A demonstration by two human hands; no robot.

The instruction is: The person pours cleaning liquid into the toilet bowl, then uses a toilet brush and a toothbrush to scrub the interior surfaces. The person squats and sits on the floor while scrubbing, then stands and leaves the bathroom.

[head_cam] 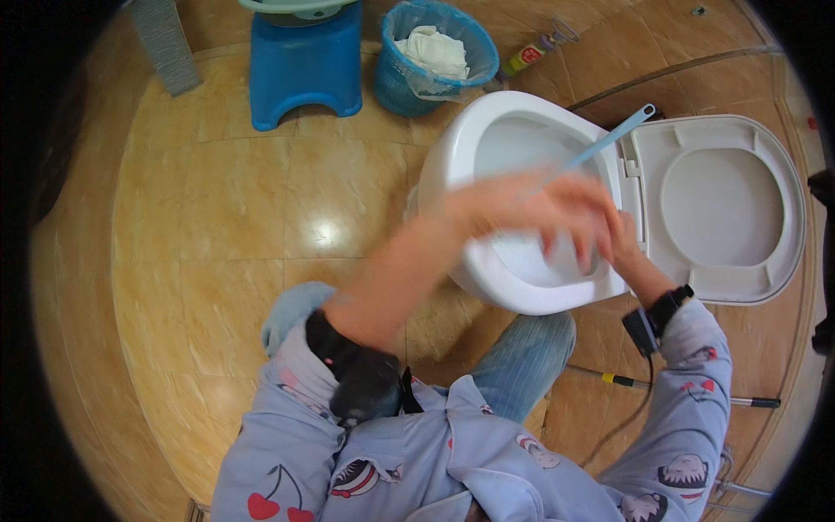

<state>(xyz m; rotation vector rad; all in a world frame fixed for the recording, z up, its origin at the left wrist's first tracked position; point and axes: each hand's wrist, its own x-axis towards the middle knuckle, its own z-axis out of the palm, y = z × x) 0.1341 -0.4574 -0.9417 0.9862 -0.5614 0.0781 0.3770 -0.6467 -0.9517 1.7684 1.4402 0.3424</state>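
Note:
My left hand (574,212), blurred by motion, reaches across the white toilet bowl (460,147) with its fingers apart and pointing down. Mostly hidden behind those fingers is my right hand (625,238), near the bowl's hinge end; whether it grips anything cannot be seen. The two hands overlap in view, and may be touching. A light blue long-handled tool, likely a toilet brush (613,137), slants over the bowl with its handle end near the hinge. Its lower end disappears at my left hand, so its head is hidden. The toilet seat (724,284) is tipped back with the lid.
A blue plastic stool (303,65) bears a pale green basin (297,8). Next to it stands a blue wastebasket (404,91) with a liner and white paper. A labelled bottle (525,57) is behind the bowl. A pole (620,380) lies at the right; a cable (616,430) hangs from my right wrist device.

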